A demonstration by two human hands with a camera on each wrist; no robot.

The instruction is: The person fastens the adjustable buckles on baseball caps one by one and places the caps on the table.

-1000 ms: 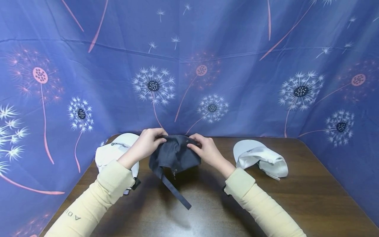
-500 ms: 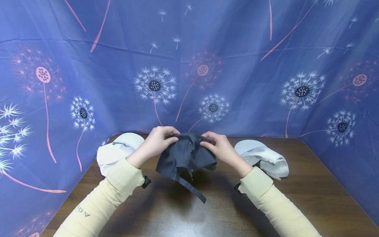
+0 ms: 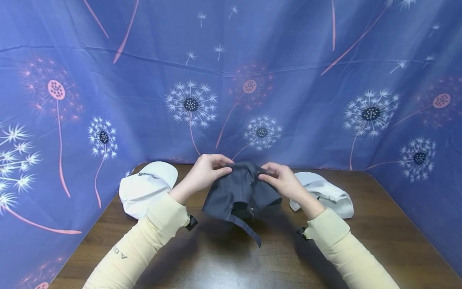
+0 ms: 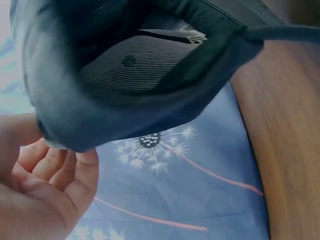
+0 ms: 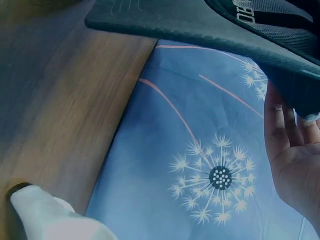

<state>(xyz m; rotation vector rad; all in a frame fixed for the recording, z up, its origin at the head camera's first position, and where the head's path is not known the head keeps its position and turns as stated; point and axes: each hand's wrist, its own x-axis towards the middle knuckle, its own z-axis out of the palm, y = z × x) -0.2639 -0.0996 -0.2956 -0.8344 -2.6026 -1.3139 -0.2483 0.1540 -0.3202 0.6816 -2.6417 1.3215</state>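
Both hands hold a dark grey baseball cap (image 3: 234, 190) above the middle of the table, its back opening facing the person and its strap dangling. My left hand (image 3: 209, 170) pinches the crown's left side between thumb and fingers; the left wrist view shows the cap's dark inside (image 4: 135, 70) and this hand (image 4: 50, 175) at its edge. On the other side my right hand (image 3: 283, 180) pinches the crown near an eyelet. In the right wrist view, the cap's brim (image 5: 165, 25) spans the top and the right hand (image 5: 295, 150) grips the fabric at the right.
A white cap (image 3: 144, 188) with dark lettering lies at the table's left, partly behind the left sleeve. Behind the right wrist is another white cap (image 3: 332, 196). A blue dandelion-print cloth (image 3: 306, 100) hangs around the back and sides of the brown wooden table (image 3: 390, 233).
Both hands have carried the dark cap to the right, and its back opening has turned a little. The strap hangs shorter in view. The white caps stay where they were.
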